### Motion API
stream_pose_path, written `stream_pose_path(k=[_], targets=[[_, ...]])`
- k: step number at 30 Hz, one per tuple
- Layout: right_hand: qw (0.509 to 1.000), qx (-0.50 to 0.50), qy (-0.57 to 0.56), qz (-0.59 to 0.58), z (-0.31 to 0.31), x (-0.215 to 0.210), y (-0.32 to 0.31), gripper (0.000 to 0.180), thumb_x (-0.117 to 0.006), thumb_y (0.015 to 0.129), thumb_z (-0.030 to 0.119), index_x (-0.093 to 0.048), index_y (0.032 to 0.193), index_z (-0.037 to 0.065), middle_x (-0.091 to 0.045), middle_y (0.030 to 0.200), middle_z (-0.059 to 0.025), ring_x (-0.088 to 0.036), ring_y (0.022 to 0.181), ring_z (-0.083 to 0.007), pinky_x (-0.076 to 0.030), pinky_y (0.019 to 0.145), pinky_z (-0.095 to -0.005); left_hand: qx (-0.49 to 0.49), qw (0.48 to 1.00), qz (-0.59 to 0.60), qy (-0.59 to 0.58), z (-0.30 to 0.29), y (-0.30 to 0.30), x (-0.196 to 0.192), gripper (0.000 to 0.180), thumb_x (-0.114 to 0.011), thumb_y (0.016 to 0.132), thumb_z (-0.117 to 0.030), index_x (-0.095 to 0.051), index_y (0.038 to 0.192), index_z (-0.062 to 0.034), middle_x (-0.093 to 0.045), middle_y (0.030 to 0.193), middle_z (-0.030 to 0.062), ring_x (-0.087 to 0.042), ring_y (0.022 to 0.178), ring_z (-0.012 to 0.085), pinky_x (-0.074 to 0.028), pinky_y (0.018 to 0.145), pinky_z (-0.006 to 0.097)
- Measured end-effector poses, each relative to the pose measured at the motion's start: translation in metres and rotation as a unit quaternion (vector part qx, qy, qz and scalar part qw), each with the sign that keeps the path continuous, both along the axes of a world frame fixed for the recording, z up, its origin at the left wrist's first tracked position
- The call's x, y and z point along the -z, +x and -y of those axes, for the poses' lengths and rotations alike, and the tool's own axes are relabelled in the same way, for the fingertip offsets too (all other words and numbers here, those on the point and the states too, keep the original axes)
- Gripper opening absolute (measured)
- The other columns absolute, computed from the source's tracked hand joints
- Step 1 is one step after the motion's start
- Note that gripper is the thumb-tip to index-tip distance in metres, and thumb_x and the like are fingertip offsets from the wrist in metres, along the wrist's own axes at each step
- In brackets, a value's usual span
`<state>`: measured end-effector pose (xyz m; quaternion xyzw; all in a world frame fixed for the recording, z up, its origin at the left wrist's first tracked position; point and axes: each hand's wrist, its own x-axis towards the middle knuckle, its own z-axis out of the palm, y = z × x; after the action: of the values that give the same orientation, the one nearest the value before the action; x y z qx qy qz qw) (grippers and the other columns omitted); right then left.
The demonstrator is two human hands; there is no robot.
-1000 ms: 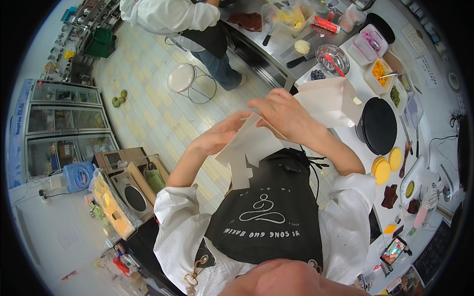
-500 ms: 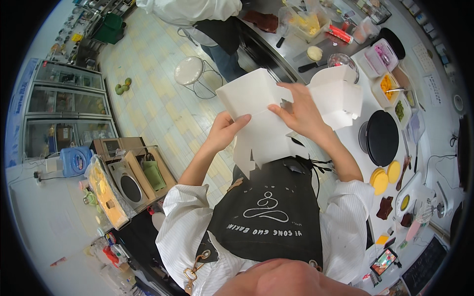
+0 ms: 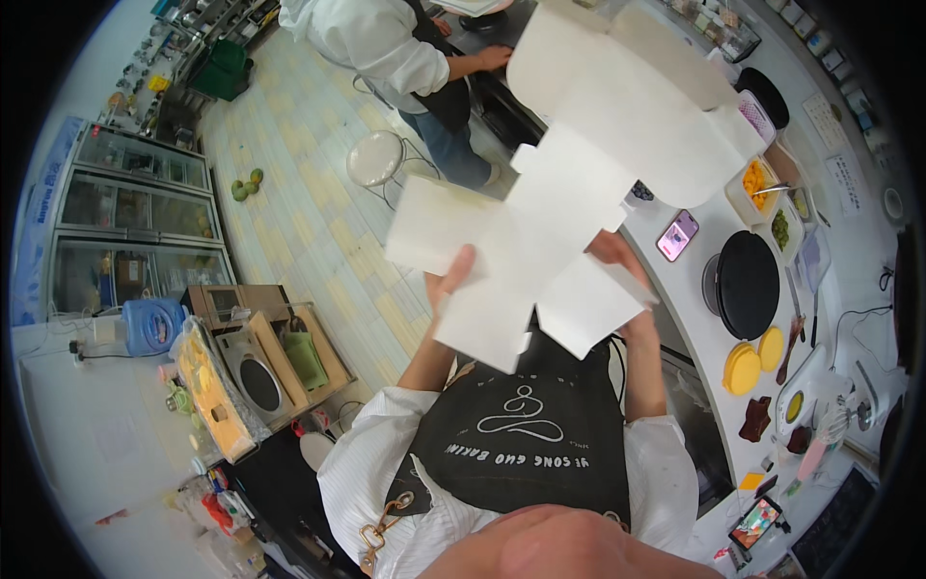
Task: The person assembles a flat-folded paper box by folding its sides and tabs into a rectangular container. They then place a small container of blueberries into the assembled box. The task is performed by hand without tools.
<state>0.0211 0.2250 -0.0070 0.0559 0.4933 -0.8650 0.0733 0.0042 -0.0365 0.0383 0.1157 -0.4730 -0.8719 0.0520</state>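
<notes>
A white cardboard box blank is spread out in front of my chest, with its side flaps sticking out. Its large far panel reaches up over the counter and hides part of it. My left hand grips the near left edge, thumb on top and fingers hidden underneath. At the near right flap, my right hand is closed round the card from behind, so most of its fingers are out of sight.
On the right-hand counter lie a phone, a black round turntable, yellow discs and a tub of orange pieces. A person stands ahead at another worktop, near a round stool. A microwave stands at left.
The box blank has opened out wider and flatter, its far panel swinging up and away. My right hand has moved nearer to me. The person ahead now has an arm stretched toward the worktop.
</notes>
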Motion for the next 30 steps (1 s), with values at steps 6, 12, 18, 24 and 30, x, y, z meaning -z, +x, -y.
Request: stream_pose_path(k=[6,12,18,24,30], targets=[[0.994,-0.036,-0.104,0.02,0.008,0.017,0.005,0.089,-0.076,0.092,0.035,-0.031,0.159,-0.004,-0.045,0.159,-0.02,-0.047,0.144,-0.0324,-0.039,0.119,-0.0438,0.087,0.991,0.018,-0.096,-0.008,0.008,0.028,0.046,-0.074,0.095,-0.017,-0.057,0.135,0.0004,-0.065,0.122,0.0115,-0.065,0.107,0.0217,-0.054,0.089,0.034],[0.993,-0.07,-0.087,-0.042,-0.013,-0.022,0.009,0.073,-0.066,0.099,0.031,-0.038,0.155,-0.006,-0.052,0.151,-0.0209,-0.055,0.137,-0.0277,-0.046,0.113,-0.0412,0.189,0.943,-0.086,-0.261,0.005,0.007,0.035,0.051,-0.078,0.091,-0.023,-0.06,0.132,0.0019,-0.067,0.122,0.0154,-0.064,0.115,0.0267,-0.051,0.096,0.039],[0.979,-0.109,0.104,0.141,-0.005,-0.049,-0.013,0.023,-0.073,0.096,0.021,-0.073,0.102,-0.001,-0.073,0.089,-0.0035,-0.067,0.076,-0.0075,-0.052,0.068,-0.0243,0.337,0.912,-0.211,-0.1,-0.02,0.002,0.017,0.077,-0.075,0.091,-0.034,-0.045,0.153,-0.0001,-0.04,0.158,0.0221,-0.04,0.145,0.0296,-0.036,0.117,0.044],[0.972,-0.107,0.163,0.131,-0.008,-0.04,-0.02,0.02,-0.075,0.095,0.019,-0.074,0.087,0.0,-0.071,0.076,-0.0007,-0.062,0.065,-0.0045,-0.048,0.059,-0.0232,0.466,0.865,-0.157,0.103,0.013,-0.016,0.007,0.094,-0.078,0.084,-0.051,-0.043,0.156,-0.0009,-0.018,0.171,0.0231,-0.011,0.161,0.0329,-0.02,0.124,0.047],[0.967,-0.091,0.219,0.094,0.004,-0.044,-0.023,0.021,-0.072,0.095,0.018,-0.071,0.084,-0.001,-0.072,0.076,-0.0011,-0.062,0.066,-0.0046,-0.047,0.059,-0.0232,0.456,0.84,-0.135,-0.262,0.001,-0.012,0.006,0.082,-0.078,0.088,-0.036,-0.045,0.155,-0.0037,-0.039,0.156,0.0178,-0.035,0.147,0.0296,-0.03,0.119,0.042]])
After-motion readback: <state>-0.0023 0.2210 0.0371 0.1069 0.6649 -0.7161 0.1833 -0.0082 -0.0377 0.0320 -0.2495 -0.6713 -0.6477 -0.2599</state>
